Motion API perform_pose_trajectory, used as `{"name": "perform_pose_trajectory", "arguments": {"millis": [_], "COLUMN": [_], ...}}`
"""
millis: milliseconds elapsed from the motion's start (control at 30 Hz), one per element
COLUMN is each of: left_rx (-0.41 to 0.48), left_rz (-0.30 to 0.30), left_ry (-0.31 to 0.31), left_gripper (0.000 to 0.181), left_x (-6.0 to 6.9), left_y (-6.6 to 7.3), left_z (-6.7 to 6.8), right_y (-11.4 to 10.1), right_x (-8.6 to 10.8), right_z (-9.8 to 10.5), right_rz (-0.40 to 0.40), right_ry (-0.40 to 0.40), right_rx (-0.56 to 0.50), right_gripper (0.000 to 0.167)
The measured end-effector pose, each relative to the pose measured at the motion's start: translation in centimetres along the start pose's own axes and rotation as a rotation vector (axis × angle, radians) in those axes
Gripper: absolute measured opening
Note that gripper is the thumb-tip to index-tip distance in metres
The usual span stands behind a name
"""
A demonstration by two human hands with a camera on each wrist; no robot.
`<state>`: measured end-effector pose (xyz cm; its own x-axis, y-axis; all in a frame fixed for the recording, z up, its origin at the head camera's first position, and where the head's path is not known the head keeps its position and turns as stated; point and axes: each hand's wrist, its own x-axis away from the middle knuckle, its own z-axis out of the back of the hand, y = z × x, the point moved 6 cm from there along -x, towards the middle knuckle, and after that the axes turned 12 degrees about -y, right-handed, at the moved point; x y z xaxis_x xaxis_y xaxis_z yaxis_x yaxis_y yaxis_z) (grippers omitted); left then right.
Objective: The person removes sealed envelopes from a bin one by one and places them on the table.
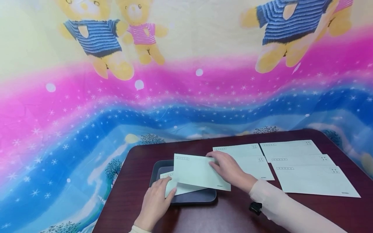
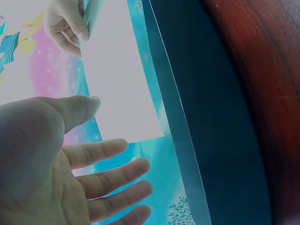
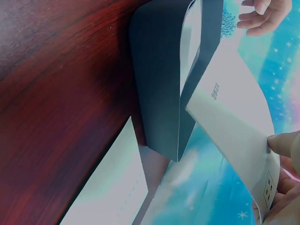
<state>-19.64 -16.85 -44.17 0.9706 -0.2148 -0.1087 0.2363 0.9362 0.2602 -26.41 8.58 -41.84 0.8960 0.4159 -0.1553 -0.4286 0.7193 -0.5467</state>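
My right hand (image 1: 228, 170) pinches a pale envelope (image 1: 195, 171) near its upper right corner, thumb on one face and fingers behind. This envelope is tilted above a dark grey tray (image 1: 193, 199). Beneath it, another envelope (image 1: 186, 188) lies in the tray, partly covered. At the tray's left side is my left hand (image 1: 155, 202); the left wrist view shows its fingers (image 2: 115, 173) spread and holding nothing. In the right wrist view the held envelope (image 3: 234, 122) bends slightly, and printed boxes show near the thumb.
On the right of the dark red table (image 1: 122, 207), several envelopes lie overlapping in two groups: one envelope group (image 1: 253, 165) just behind the right hand, another envelope group (image 1: 317, 181) farther right. A cartoon-bear cloth (image 1: 186, 81) hangs behind the table.
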Motion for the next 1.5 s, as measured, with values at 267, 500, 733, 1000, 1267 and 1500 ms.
{"name": "perform_pose_trajectory", "arguments": {"millis": [267,500,733,1000,1267,1500], "left_rx": [-0.003,-0.015,-0.017,-0.015,-0.017,-0.006], "left_rz": [-0.004,-0.013,-0.018,-0.021,-0.044,-0.061], "left_ry": [-0.020,-0.004,-0.020,-0.034,-0.043,-0.053], "left_gripper": [0.040,0.040,0.041,0.041,0.041,0.040], "left_x": [0.0,0.0,0.0,-0.1,0.0,0.1], "left_y": [0.3,0.6,0.8,1.3,1.6,2.1], "left_z": [-0.2,-0.3,-0.5,-0.7,-0.8,-0.9], "right_y": [0.8,1.4,1.6,2.4,3.0,3.6], "right_x": [0.6,0.9,1.4,2.0,2.8,3.5], "right_z": [0.3,0.6,1.0,1.3,1.4,1.6], "right_rz": [0.014,0.011,0.002,0.002,-0.007,-0.019], "right_ry": [0.018,0.030,0.028,0.038,0.045,0.058], "right_rx": [0.011,0.004,0.007,0.003,0.013,0.014], "right_gripper": [0.029,0.028,0.030,0.029,0.029,0.029]}}
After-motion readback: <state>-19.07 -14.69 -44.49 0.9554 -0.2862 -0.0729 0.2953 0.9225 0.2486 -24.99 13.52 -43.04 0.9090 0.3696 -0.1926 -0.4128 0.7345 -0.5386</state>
